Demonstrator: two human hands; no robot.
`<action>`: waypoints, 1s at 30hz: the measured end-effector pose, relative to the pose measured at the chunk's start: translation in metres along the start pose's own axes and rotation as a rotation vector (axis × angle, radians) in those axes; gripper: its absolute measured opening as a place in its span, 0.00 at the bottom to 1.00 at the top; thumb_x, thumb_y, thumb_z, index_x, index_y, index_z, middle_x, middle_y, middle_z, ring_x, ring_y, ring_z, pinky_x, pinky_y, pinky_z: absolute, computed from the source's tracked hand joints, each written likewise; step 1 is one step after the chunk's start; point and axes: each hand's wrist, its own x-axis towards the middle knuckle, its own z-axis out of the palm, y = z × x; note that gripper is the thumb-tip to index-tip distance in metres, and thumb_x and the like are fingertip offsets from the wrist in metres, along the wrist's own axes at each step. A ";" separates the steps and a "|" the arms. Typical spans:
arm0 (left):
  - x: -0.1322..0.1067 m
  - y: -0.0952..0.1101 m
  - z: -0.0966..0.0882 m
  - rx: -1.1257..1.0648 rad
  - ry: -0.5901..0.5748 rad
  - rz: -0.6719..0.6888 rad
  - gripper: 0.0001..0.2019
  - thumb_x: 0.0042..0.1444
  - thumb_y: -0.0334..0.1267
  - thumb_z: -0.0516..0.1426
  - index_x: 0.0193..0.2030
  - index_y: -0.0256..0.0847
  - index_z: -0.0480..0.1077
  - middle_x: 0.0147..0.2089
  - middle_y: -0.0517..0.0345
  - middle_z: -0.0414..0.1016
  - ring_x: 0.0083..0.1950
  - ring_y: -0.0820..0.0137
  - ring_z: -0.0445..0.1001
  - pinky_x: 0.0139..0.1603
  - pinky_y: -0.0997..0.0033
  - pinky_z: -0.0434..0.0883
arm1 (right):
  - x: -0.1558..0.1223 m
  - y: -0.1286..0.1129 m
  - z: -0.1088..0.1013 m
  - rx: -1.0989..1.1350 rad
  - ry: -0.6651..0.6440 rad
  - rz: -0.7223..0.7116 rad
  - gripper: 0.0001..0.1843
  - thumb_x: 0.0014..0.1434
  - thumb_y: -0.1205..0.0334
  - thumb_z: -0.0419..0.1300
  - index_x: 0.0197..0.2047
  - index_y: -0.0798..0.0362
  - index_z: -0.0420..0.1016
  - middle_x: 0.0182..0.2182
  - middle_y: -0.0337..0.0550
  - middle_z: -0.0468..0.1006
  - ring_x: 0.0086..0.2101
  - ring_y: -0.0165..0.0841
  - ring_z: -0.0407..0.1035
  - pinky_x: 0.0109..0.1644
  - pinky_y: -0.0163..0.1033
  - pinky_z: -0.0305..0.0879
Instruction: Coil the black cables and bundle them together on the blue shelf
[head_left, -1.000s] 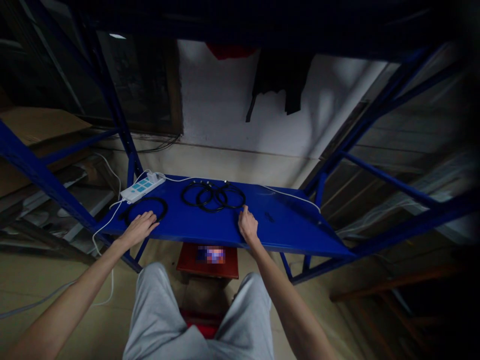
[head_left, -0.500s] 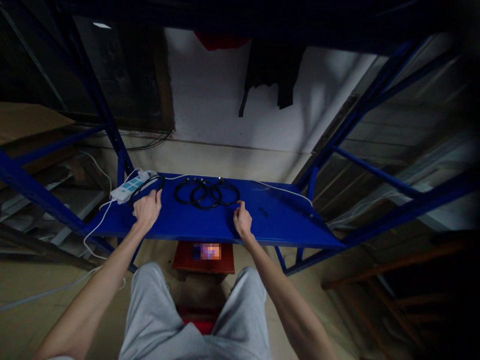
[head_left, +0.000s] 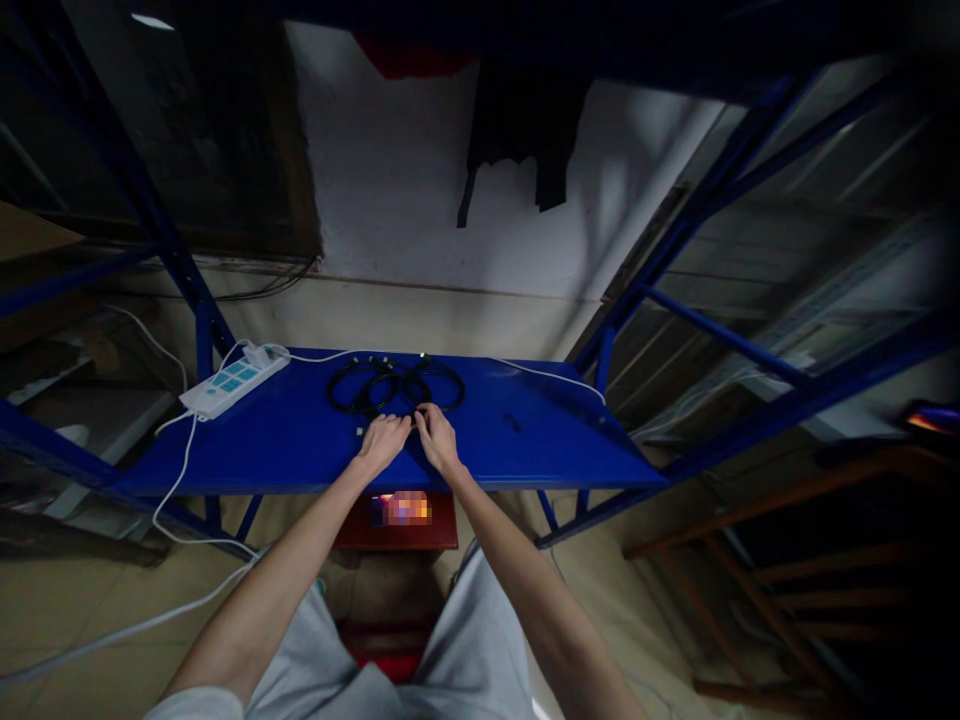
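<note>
Near the front edge of the blue shelf, my left hand is closed on a black cable, mostly covered by the fingers. A small light-tipped connector shows just left of that hand. Right beside it, my right hand has its thumb and fingers pinched together close to the left fingertips; what lies between them is hidden. Just behind both hands, several coiled black cables overlap in a row of loops on the shelf.
A white power strip with blue sockets lies at the left of the blue shelf, its white cord hanging down. Small dark pieces lie to the right. Blue frame posts flank the shelf. Below is a red stool with a lit, blurred screen.
My left hand has moved right, away from the power strip, bringing the black cable along. My right hand has come left to meet it. The view has shifted slightly.
</note>
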 end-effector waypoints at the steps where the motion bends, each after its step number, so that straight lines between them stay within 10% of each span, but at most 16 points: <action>1: -0.001 0.000 0.002 -0.001 -0.008 -0.009 0.16 0.71 0.38 0.44 0.46 0.35 0.72 0.39 0.43 0.79 0.44 0.61 0.76 0.49 0.61 0.66 | 0.001 0.002 0.000 -0.002 -0.024 -0.002 0.19 0.71 0.50 0.45 0.51 0.50 0.72 0.42 0.43 0.75 0.40 0.33 0.70 0.43 0.34 0.62; 10: -0.011 -0.006 0.002 -0.072 -0.021 -0.069 0.15 0.70 0.35 0.44 0.52 0.35 0.71 0.46 0.42 0.79 0.52 0.59 0.74 0.54 0.60 0.64 | 0.007 0.026 0.008 0.113 -0.130 -0.058 0.19 0.62 0.47 0.62 0.49 0.50 0.80 0.31 0.38 0.70 0.31 0.30 0.63 0.37 0.32 0.59; 16: -0.007 -0.006 0.002 -0.119 -0.026 -0.082 0.18 0.72 0.42 0.43 0.51 0.36 0.71 0.44 0.42 0.79 0.50 0.59 0.75 0.54 0.58 0.64 | 0.011 0.024 0.009 0.215 -0.098 -0.036 0.18 0.69 0.55 0.51 0.47 0.51 0.80 0.39 0.44 0.78 0.37 0.33 0.70 0.44 0.35 0.62; 22: -0.005 -0.006 0.000 -0.126 -0.033 -0.087 0.18 0.72 0.41 0.43 0.48 0.37 0.72 0.42 0.44 0.79 0.50 0.59 0.75 0.54 0.58 0.64 | 0.012 0.017 0.007 0.158 -0.053 0.101 0.21 0.68 0.45 0.48 0.50 0.52 0.71 0.28 0.36 0.75 0.29 0.33 0.69 0.35 0.33 0.60; 30: -0.005 -0.008 0.004 -0.120 -0.041 -0.087 0.16 0.70 0.36 0.45 0.53 0.34 0.71 0.45 0.41 0.79 0.51 0.59 0.75 0.56 0.57 0.65 | 0.013 0.008 0.011 -0.157 -0.099 0.146 0.26 0.67 0.39 0.50 0.29 0.51 0.70 0.26 0.41 0.75 0.29 0.32 0.68 0.31 0.34 0.50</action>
